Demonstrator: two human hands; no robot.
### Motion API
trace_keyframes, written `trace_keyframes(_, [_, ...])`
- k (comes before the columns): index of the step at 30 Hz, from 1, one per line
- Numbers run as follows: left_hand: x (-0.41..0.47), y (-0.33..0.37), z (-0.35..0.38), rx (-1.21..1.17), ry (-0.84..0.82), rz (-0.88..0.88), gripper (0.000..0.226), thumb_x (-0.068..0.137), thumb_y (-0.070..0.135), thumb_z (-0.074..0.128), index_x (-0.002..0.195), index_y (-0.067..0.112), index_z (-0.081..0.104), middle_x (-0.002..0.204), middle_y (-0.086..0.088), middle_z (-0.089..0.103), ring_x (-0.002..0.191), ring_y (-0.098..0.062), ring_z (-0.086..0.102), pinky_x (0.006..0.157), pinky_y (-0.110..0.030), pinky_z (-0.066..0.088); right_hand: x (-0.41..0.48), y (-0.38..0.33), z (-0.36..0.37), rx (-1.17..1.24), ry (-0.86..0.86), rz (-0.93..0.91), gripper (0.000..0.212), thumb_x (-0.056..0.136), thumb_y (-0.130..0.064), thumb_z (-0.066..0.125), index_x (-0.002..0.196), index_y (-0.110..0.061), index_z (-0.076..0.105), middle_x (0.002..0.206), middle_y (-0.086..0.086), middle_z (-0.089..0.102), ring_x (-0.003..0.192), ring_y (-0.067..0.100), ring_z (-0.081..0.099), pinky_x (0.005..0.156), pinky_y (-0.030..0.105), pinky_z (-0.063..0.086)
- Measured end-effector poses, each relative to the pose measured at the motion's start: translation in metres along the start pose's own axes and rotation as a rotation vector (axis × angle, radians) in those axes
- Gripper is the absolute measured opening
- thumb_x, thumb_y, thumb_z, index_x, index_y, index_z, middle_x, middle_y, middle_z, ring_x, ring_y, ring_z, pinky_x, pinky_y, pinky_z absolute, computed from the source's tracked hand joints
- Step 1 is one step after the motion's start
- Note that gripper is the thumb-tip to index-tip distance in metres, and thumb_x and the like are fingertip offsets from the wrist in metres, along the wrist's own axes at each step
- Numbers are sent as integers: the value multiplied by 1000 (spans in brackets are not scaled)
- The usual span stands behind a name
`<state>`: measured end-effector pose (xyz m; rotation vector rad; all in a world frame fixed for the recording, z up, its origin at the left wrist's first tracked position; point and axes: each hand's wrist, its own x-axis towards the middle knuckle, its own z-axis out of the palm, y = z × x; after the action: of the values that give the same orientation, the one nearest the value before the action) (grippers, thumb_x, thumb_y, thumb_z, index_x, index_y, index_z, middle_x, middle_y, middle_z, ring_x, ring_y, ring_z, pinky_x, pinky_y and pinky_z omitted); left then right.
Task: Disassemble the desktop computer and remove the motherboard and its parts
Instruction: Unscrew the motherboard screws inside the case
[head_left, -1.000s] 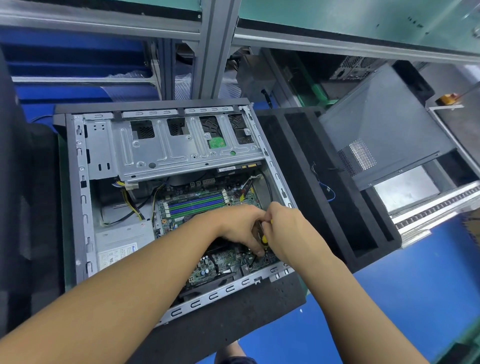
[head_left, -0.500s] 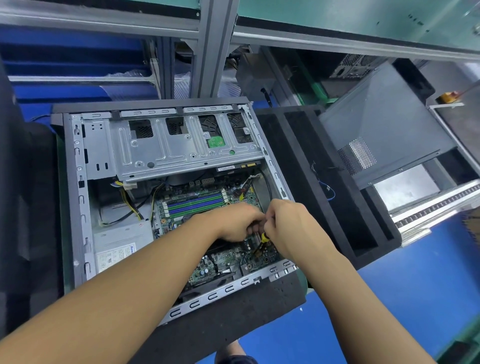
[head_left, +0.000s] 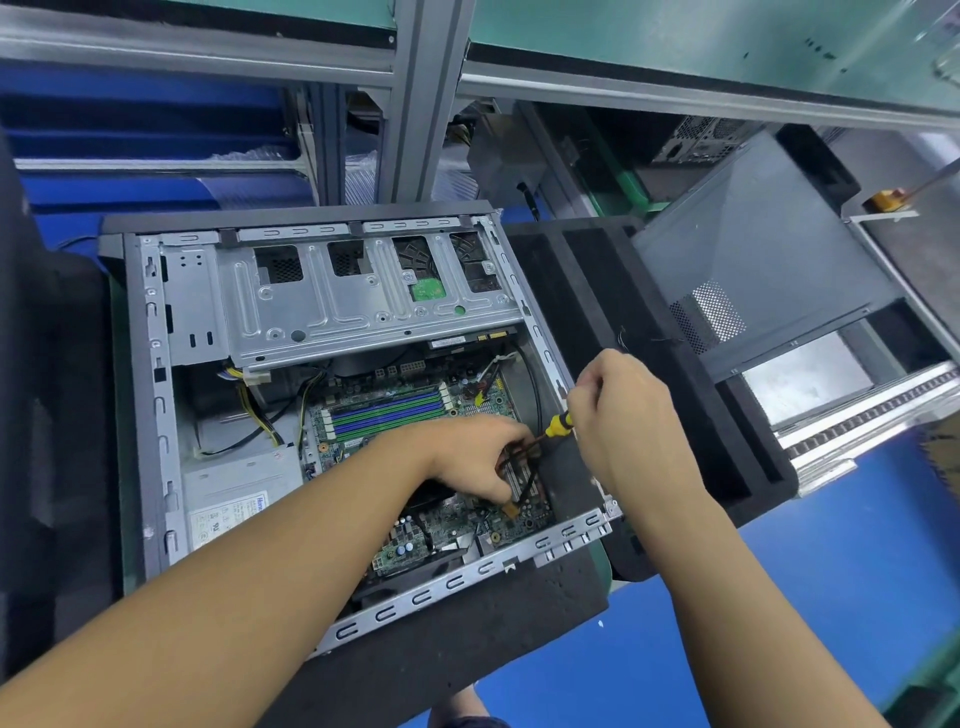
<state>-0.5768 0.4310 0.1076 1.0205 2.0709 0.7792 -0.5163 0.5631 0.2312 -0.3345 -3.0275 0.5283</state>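
Head view: a person looks down at an open computer case (head_left: 156, 415) lying on its side on dark foam.
Left hand (head_left: 478, 457): reaches into the case, with its fingers curled round thin black cables (head_left: 529, 486) just above the board.
Right hand (head_left: 618, 415): just right of the left hand, at the case's right wall, clenched round a yellow-and-black tool (head_left: 558, 425), probably a screwdriver. Its tip is hidden.
Step in hand: probably loosening a fastener or freeing a connector at the board's right edge.
Doing it well: hold the cables clear with the left hand. Keep the tool straight on its target, and don't let the tip slide over the circuitry.
Motherboard (head_left: 415, 540): green and still seated in the case, directly under both hands.
Memory slots (head_left: 387, 415): blue and green, beyond the left hand.
Power supply (head_left: 234, 493): grey, well left of the left hand.
Drive cage (head_left: 363, 296): silver metal, beyond both hands.
Side panel (head_left: 753, 249): grey and already off, well beyond the right hand.
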Motion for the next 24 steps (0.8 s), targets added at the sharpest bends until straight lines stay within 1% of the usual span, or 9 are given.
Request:
trace_keyframes(4, [0, -3, 0, -112, 108, -34, 36, 77, 41, 81, 100, 24, 60, 77, 13, 63, 71, 0, 62, 68, -25, 53, 2, 5, -3, 62, 73, 48, 14, 96, -15, 46, 86, -9, 53, 92, 5, 56, 80, 22, 53, 71, 42, 48])
trace_keyframes(7, [3, -4, 1, -97, 149, -74, 36, 75, 44, 83, 98, 22, 67, 74, 13, 64, 73, -6, 65, 70, -29, 54, 2, 9, -4, 88, 90, 65, 14, 95, -14, 46, 84, -10, 53, 90, 4, 57, 78, 20, 53, 69, 41, 49])
trace_keyframes(10, [5, -6, 3, -194, 120, -92, 18, 80, 35, 80, 83, 23, 67, 67, 10, 71, 68, -5, 70, 62, -23, 52, 2, 14, -4, 108, 103, 72, 13, 93, -13, 46, 82, -10, 53, 88, 3, 57, 78, 19, 52, 68, 40, 47])
trace_keyframes(12, [5, -6, 5, -287, 108, -107, 10, 87, 27, 75, 84, 18, 71, 68, 8, 74, 63, -5, 71, 57, -19, 54, 1, 17, -4, 117, 109, 72, 13, 93, -13, 46, 82, -11, 53, 88, 2, 57, 78, 18, 52, 66, 39, 46])
trace_keyframes(14, [6, -7, 6, -315, 116, -113, 12, 92, 22, 69, 82, 17, 71, 69, 9, 74, 62, -7, 72, 55, -16, 53, 0, 20, -3, 139, 126, 76, 13, 92, -13, 46, 82, -11, 53, 87, 2, 57, 79, 18, 52, 66, 38, 46])
trace_keyframes(17, [7, -8, 7, -387, 122, -128, 13, 98, 16, 61, 90, 14, 71, 76, 4, 75, 66, -11, 73, 56, -18, 53, -2, 26, -1, 191, 200, 78, 12, 92, -13, 47, 83, -12, 54, 86, 1, 57, 77, 17, 53, 66, 38, 47])
trace_keyframes(19, [7, -8, 6, -444, 147, -130, 16, 101, 11, 53, 102, 12, 69, 84, 1, 75, 72, -12, 74, 61, -19, 56, -2, 29, -1, 241, 278, 58, 10, 93, -13, 48, 85, -14, 55, 86, 0, 58, 76, 14, 53, 64, 31, 46])
trace_keyframes(21, [7, -6, 4, -507, 185, -131, 22, 103, 6, 46, 109, 10, 67, 91, -2, 75, 79, -13, 74, 67, -20, 57, -2, 35, -3, 312, 346, 26, 10, 93, -11, 49, 88, -14, 57, 87, -1, 58, 76, 7, 52, 61, 15, 40])
trace_keyframes(24, [6, 0, 2, -648, 225, -124, 25, 105, 4, 38, 115, 6, 61, 93, -9, 75, 81, -20, 74, 69, -26, 58, -2, 46, -10, 430, 413, 34, 10, 95, -13, 50, 91, -16, 59, 80, -6, 54, 70, 3, 49, 60, 8, 36])
